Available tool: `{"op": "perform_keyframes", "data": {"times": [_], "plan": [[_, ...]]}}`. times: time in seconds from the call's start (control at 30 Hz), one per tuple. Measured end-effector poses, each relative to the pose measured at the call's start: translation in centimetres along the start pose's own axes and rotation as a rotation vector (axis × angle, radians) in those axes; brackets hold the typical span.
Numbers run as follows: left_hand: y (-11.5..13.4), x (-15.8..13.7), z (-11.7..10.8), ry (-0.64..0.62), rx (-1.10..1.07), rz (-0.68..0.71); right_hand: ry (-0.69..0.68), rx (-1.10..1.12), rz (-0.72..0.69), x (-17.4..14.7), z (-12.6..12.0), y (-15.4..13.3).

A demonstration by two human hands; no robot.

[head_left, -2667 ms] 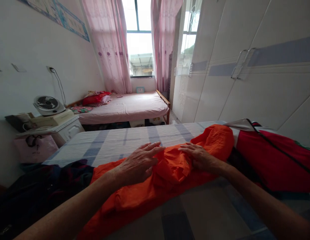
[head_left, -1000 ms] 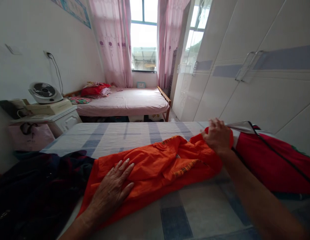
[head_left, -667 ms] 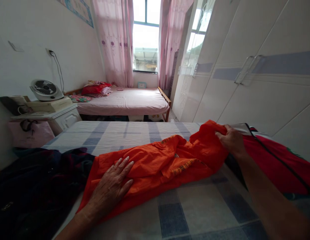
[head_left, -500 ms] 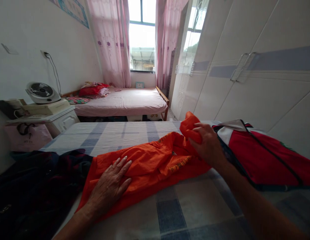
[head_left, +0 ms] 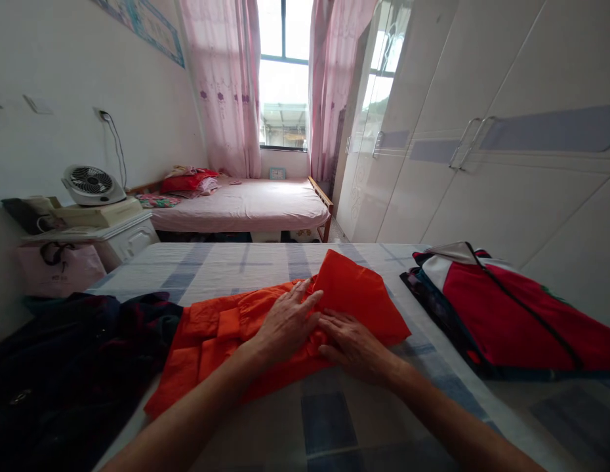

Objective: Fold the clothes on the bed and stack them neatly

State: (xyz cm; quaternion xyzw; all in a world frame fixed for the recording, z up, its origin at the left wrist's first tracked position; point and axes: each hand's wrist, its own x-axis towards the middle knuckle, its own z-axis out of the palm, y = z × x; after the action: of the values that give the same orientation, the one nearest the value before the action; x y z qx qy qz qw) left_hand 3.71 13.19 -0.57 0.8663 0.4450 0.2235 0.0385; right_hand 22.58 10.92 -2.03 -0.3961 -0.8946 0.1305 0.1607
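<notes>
An orange garment (head_left: 226,321) lies partly folded across the bed, its right end (head_left: 357,295) turned over on itself. My left hand (head_left: 291,318) rests on the middle of the cloth with its fingers stretched out. Close beside it, nearly touching, my right hand (head_left: 351,341) presses on the folded-over end, fingers extended. Neither hand grips anything that I can see. The cloth directly beneath both palms is hidden.
The checked bedsheet (head_left: 329,419) spreads under everything. Dark clothing (head_left: 73,367) is heaped at the left; a stack with a red jacket (head_left: 502,314) on top lies right. Beyond are a second bed (head_left: 256,200), a fan (head_left: 93,183) on a cabinet, and a white wardrobe (head_left: 531,85).
My right hand has laid down the bunched orange end it held raised, folding it leftward, and let go. My left hand has slid right along the garment toward the fold.
</notes>
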Motion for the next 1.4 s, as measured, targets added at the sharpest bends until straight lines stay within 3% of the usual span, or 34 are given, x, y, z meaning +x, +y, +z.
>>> {"op": "perform_keyframes", "data": {"times": [0.17,0.33,0.4,0.53,0.6,0.67,0.73,0.83,0.9,1.0,1.07,1.17,1.27,1.4], "plan": [[0.0,4.8,3.5,0.074,-0.274,-0.069,0.055,0.076,0.023,-2.1,-1.3,-0.2],[-0.2,6.3,4.2,0.065,-0.342,-0.207,0.454,-0.044,0.105,-2.4,-3.8,2.1],[-0.2,6.0,3.6,0.060,-0.329,-0.242,0.519,-0.174,0.120,-1.9,-3.8,3.2],[0.5,4.2,2.2,0.074,-0.231,-0.259,0.242,-0.293,0.178,-0.5,-0.6,4.6],[1.0,3.1,2.0,0.064,-0.182,-0.178,0.117,-0.263,0.192,0.0,1.0,4.7],[1.4,2.0,2.6,0.022,-0.107,-0.046,0.069,-0.195,0.165,0.0,1.2,4.8],[1.7,1.0,3.6,-0.032,-0.018,0.030,0.116,-0.108,0.152,-0.4,0.0,5.3],[1.9,0.1,5.1,-0.039,0.041,-0.004,0.400,-0.104,0.388,-1.5,-3.1,7.6],[1.9,-0.2,5.7,-0.014,0.034,-0.021,0.428,-0.086,0.654,-2.1,-4.8,9.6],[1.8,-0.3,5.9,0.003,-0.003,-0.048,0.217,0.293,0.927,-2.9,-6.1,11.1],[1.8,-0.3,5.8,0.012,-0.025,-0.058,0.125,0.736,0.944,-3.2,-6.1,10.8],[1.8,-0.3,5.6,0.024,-0.051,-0.068,0.126,1.279,0.916,-3.3,-5.7,9.1],[2.3,-0.4,5.2,0.006,-0.096,-0.084,0.258,1.483,0.959,-3.0,-6.0,7.0],[4.5,-0.3,4.2,-0.021,-0.241,-0.056,0.400,1.423,0.884,-2.3,-8.1,3.6]]}}
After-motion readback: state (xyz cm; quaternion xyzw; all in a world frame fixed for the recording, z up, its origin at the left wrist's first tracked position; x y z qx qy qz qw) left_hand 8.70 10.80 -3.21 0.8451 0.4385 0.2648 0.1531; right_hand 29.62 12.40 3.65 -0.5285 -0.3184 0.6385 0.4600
